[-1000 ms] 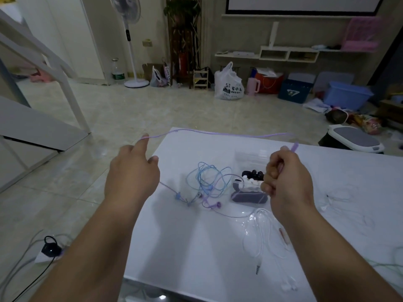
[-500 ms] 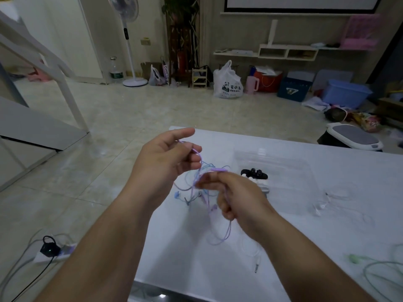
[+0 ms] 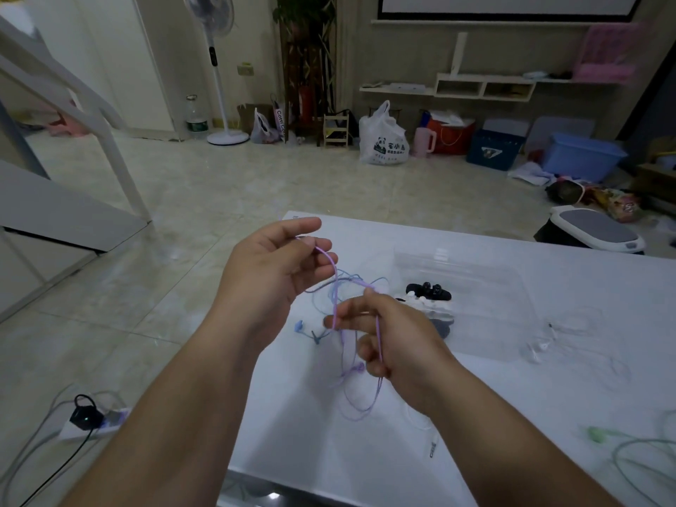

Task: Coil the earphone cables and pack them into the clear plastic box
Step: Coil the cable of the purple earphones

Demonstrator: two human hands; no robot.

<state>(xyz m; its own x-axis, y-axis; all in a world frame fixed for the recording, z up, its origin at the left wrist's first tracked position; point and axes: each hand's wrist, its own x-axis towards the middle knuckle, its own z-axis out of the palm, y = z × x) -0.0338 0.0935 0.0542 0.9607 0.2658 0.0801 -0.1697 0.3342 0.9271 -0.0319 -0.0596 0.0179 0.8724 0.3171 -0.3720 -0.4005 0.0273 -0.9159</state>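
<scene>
Pinches a thin lilac earphone cable (image 3: 333,272) between thumb and fingertips of the left hand (image 3: 270,272), raised above the near-left part of the glossy white table (image 3: 548,397). Grips the same cable lower down in the right hand (image 3: 387,338), fingers curled round it. Leaves one arch of cable between the two hands and the slack hanging under the right hand, down to the table surface.

Looks like an early turn of the coil, with most of the length yet to be gathered. To do it well: lay each new loop into the left pinch at an even size, feed the slack through the right hand without twisting, and lift clear of the loose pale-blue earphone cable (image 3: 351,283) lying tangled on the table just behind the hands, so as not to snag it. Finish small enough to fit the box.

Places the clear, shallow, rectangular plastic box (image 3: 475,283) on the table just beyond the right hand. Shows inside it, at the left end, a black earphone bundle (image 3: 428,291) and a white earphone bundle (image 3: 420,305) touching it, plus something dark beneath, partly hidden by the right hand. Cannot tell whether a lid is on. Leaves the lilac cable outside the box, not yet packed.
</scene>
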